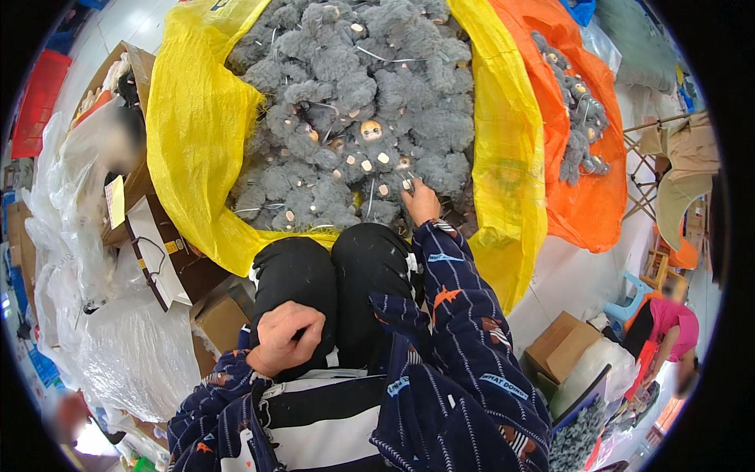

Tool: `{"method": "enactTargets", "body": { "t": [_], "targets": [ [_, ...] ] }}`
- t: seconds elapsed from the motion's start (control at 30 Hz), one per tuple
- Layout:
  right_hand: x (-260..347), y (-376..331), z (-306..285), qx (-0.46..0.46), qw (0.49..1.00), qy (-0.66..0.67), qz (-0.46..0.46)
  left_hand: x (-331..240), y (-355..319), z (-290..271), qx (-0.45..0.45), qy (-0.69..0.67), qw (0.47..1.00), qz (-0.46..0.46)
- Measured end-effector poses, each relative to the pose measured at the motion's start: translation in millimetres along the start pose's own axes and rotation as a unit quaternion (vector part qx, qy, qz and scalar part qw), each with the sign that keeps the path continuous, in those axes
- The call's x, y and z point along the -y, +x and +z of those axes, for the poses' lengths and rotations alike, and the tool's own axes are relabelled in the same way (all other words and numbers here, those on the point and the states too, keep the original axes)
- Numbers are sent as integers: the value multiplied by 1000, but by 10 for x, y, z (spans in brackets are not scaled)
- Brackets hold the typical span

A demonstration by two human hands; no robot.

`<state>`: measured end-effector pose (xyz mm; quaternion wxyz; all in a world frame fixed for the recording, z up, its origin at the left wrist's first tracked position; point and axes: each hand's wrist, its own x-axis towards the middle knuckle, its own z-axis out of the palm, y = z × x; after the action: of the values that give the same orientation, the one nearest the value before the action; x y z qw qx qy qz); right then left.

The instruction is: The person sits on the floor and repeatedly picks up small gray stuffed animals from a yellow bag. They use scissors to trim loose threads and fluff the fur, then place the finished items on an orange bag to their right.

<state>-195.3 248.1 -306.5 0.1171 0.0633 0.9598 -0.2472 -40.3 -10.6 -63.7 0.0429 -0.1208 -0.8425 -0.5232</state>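
A big yellow sack [197, 134] lies open in front of my knees, filled with several grey fluffy plush dolls [354, 86] with pale faces. My right hand [421, 203] reaches forward into the near edge of the pile, fingers among the dolls; whether it grips one I cannot tell. My left hand [285, 337] rests closed on my left thigh in black trousers, and appears to hold nothing. Both sleeves are dark blue with a small pattern.
An orange sack [586, 204] with more grey dolls lies to the right. Cardboard boxes [169, 259] and clear plastic bags [134, 346] crowd the left. At the lower right stand another box [562, 346] and a seated person in pink [668, 322].
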Motion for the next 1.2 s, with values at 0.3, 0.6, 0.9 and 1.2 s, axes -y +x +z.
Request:
{"method": "enactTargets", "body": {
  "t": [0.3,0.6,0.9,1.2],
  "targets": [
    [-3,-34,-1,-78,988,132,16,-4,56,27,30,-16,999,3],
    [927,-1314,-1690,-42,915,375,-142,-63,-37,42,10,-155,968,-196],
    [1366,-2429,-1736,62,882,233,-406,-334,-281,66,62,-516,788,-330],
    [1512,-2393,-1895,25,878,475,-54,-239,-541,118,211,-291,929,-91]
  ]
}}
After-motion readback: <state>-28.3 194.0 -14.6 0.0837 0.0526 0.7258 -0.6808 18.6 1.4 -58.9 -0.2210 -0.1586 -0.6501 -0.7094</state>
